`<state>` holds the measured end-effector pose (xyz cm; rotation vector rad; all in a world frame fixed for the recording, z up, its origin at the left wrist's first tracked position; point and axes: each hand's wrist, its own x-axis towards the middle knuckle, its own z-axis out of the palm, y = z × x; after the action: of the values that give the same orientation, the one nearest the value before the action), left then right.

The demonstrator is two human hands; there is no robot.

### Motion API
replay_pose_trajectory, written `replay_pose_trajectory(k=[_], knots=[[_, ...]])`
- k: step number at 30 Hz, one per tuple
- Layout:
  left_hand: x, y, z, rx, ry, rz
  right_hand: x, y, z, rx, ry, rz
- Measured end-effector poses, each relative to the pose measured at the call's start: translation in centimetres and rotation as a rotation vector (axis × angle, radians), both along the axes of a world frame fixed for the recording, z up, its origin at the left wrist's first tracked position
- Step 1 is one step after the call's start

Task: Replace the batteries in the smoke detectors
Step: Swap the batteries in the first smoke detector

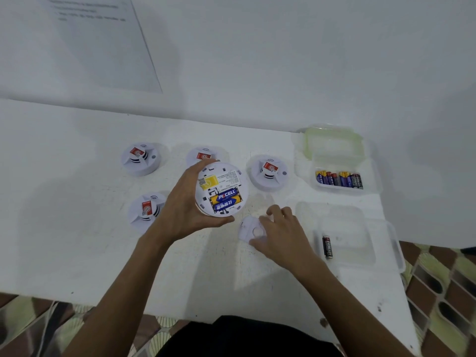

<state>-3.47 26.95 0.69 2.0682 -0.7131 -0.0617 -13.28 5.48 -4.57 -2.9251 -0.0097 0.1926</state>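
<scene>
While the right hand (279, 238) lies nearest, fingers curled loosely on the cover (250, 228) on the tabletop, the left hand (190, 204) grips the detector (222, 188) just beyond, its batteries (226, 200) lying crosswise, left of those fingers.

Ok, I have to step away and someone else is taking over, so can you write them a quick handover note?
Left hand: holds one smoke detector back side up, two batteries seated in its open bay.
Right hand: resting on the white cover lying on the table; grip unclear.
Four other detectors sit on the table, closed.
Battery supply is in the far tub; one lone battery lies in the near tub.
Left: refit the cover, then check the other four.
</scene>
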Motion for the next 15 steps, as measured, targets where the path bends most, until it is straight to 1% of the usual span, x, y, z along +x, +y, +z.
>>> replay_pose_trajectory(k=[2,5,9,11,15], knots=[[-0.1,0.3,0.0,-0.011,0.005,-0.004,0.0,0.1,-0.2,0.020,0.046,-0.026],[-0.2,0.7,-0.2,-0.014,0.006,-0.009,0.3,0.0,-0.1,0.166,0.097,-0.087],[-0.3,1.2,-0.3,0.002,0.024,-0.026,0.2,0.1,0.3,0.369,0.013,-0.112],[-0.3,1.5,-0.4,0.004,0.029,-0.031,0.1,0.2,0.7,0.529,-0.006,-0.186],[-0.3,1.9,-0.5,0.015,0.026,-0.050,0.4,0.5,3.2,0.972,0.038,-0.425]])
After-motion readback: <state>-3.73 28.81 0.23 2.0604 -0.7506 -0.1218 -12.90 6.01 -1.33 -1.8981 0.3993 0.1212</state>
